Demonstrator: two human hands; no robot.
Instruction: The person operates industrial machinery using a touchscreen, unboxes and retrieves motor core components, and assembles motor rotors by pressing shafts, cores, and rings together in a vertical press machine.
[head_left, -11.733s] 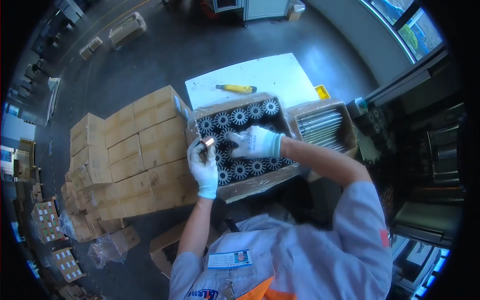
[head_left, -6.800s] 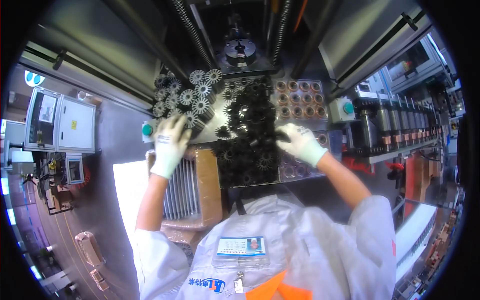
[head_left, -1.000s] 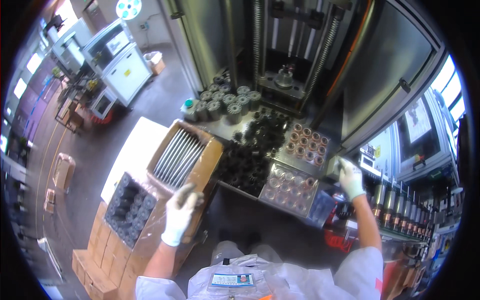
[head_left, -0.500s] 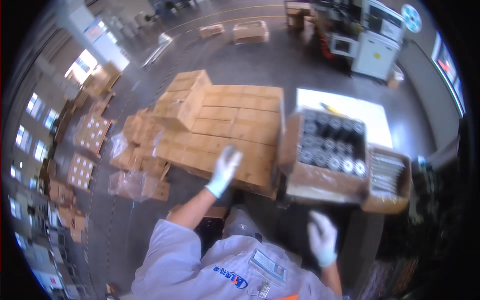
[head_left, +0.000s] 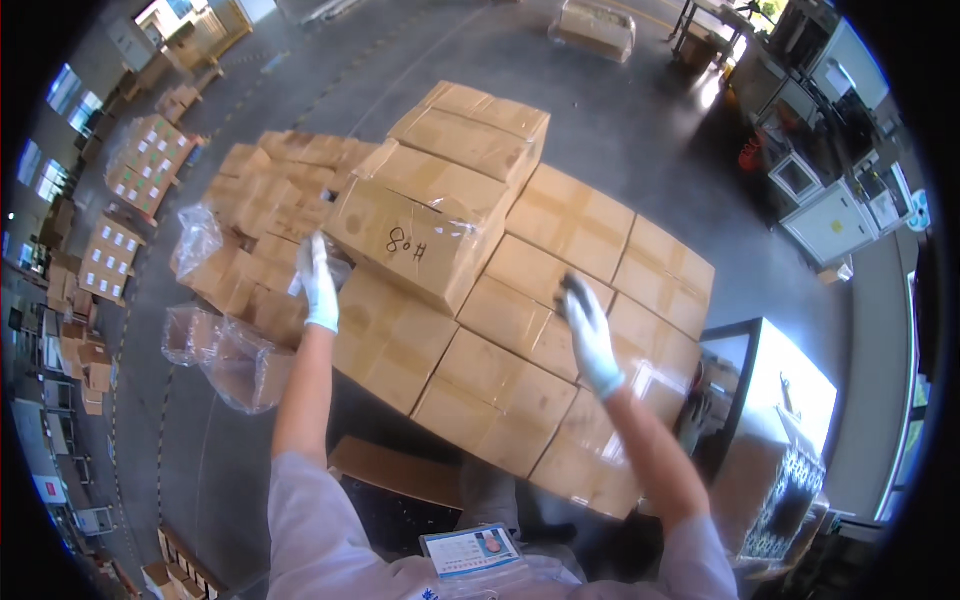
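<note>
Both my hands wear pale gloves with light blue cuffs. My left hand is raised with straight fingers beside the left side of a marked brown carton. Whether it touches that carton I cannot tell. Right behind the marked carton is another raised carton, both resting on a layer of closed, taped cartons. Over the right part of this layer, my right hand reaches forward with fingers stretched and darkened tips, holding nothing.
Left of the stack lie more cartons and crumpled clear plastic wrap. An open box of metal parts stands by a white-topped table on the right. Below the stack is an open brown carton. Farther right stands a white machine cabinet.
The view has swung left, and the stack fills the middle. My right hand has risen from low beside the parts box to over the cartons. My left hand has moved to the raised carton's left side.
</note>
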